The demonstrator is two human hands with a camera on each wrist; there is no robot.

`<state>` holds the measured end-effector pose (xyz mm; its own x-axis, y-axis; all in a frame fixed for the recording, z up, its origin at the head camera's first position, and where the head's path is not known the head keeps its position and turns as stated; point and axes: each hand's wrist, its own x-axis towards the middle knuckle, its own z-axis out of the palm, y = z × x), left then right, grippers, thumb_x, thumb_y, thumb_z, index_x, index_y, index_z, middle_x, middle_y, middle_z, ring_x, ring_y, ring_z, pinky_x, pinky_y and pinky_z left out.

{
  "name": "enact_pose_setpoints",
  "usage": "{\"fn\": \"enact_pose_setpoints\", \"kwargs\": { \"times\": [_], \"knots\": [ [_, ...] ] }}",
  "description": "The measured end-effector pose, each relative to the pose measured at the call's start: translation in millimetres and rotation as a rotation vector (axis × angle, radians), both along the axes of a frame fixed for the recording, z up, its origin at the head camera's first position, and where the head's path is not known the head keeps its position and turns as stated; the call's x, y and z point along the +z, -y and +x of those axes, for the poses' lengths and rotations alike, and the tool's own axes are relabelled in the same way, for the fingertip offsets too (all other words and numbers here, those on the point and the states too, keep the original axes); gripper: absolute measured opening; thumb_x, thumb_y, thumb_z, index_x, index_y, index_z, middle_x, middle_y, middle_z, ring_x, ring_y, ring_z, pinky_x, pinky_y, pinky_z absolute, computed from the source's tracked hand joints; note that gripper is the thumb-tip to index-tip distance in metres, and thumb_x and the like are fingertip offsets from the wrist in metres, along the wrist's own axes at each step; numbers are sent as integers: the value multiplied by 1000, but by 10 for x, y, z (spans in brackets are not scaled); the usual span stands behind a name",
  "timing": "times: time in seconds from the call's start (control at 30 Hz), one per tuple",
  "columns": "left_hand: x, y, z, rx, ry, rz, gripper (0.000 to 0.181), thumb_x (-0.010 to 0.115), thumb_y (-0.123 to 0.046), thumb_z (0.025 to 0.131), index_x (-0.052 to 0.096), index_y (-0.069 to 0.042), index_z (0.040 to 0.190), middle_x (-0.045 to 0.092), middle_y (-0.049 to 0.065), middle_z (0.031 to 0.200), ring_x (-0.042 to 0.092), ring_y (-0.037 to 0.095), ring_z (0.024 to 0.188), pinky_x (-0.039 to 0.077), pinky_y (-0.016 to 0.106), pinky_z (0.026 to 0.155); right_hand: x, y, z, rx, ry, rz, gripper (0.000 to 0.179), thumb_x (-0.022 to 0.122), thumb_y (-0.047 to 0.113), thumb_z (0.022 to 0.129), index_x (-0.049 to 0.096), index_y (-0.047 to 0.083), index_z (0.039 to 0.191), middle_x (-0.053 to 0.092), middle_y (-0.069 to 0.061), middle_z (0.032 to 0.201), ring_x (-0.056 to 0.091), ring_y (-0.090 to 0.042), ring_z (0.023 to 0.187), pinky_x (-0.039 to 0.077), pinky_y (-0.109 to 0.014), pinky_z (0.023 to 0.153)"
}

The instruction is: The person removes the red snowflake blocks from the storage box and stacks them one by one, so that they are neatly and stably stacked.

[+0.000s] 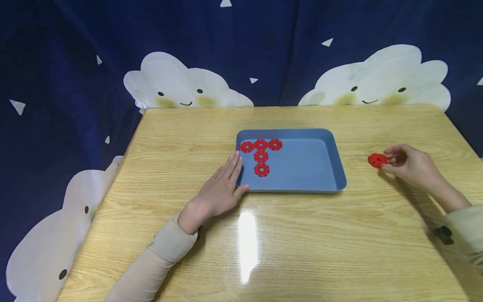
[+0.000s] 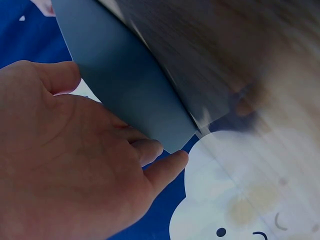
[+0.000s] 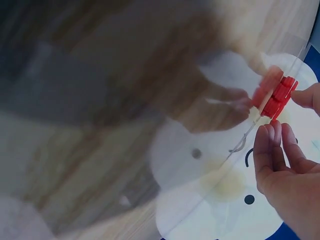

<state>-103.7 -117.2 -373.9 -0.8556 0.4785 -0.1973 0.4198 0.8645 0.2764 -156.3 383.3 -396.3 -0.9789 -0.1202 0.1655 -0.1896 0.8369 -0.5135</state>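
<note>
Red notched plastic discs (image 1: 262, 170), like flat flower-shaped linking pieces, lie in a T shape at the left side of a blue tray (image 1: 305, 167). My left hand (image 1: 219, 188) rests against the tray's left wall with its fingers straight. In the left wrist view, the thumb and fingers touch the outside of the tray wall (image 2: 130, 80). To the right of the tray, my right hand (image 1: 411, 163) pinches at the edge of a small stack of red discs (image 1: 377, 160) on the table. The right wrist view shows the stack (image 3: 280, 97) between thumb and fingertips.
The wooden table (image 1: 170, 147) carries the tray near its middle. Behind and to the left hangs a dark blue cloth (image 1: 279, 50) with white clouds. A bright light reflection (image 1: 247, 243) shows on the tabletop in front of the tray.
</note>
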Motion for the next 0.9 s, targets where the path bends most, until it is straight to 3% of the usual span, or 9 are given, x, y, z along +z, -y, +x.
{"fn": "enact_pose_setpoints", "kwargs": {
  "times": [0.43, 0.7, 0.9],
  "knots": [
    [-6, -1, -1, -1, 7, -4, 74, 29, -49, 105, -2, -5, 156, -16, 7, 162, -13, 19, 147, 8, 41, 119, 7, 9, 22, -8, 13, 6, 39, 81, 1, 74, 62, -8, 107, 65, -26, 96, 47, 13, 69, 40, -7, 55],
    [2, 0, 1, -3, 7, -10, 74, 28, -49, 105, -2, -5, 156, -17, 7, 162, -14, 20, 148, 7, 41, 119, 116, 40, 17, -19, 6, -1, 37, 80, 3, 76, 63, -6, 108, 66, -26, 98, 47, 14, 70, 37, -4, 59],
    [1, 6, -1, -3, 8, -8, 74, 29, -49, 105, -3, -6, 156, -17, 6, 162, -14, 19, 148, 7, 41, 119, 217, 241, -45, 20, -7, -32, 37, 82, 5, 77, 64, -4, 107, 66, -21, 94, 49, 12, 71, 36, -5, 59]
  ]
}}
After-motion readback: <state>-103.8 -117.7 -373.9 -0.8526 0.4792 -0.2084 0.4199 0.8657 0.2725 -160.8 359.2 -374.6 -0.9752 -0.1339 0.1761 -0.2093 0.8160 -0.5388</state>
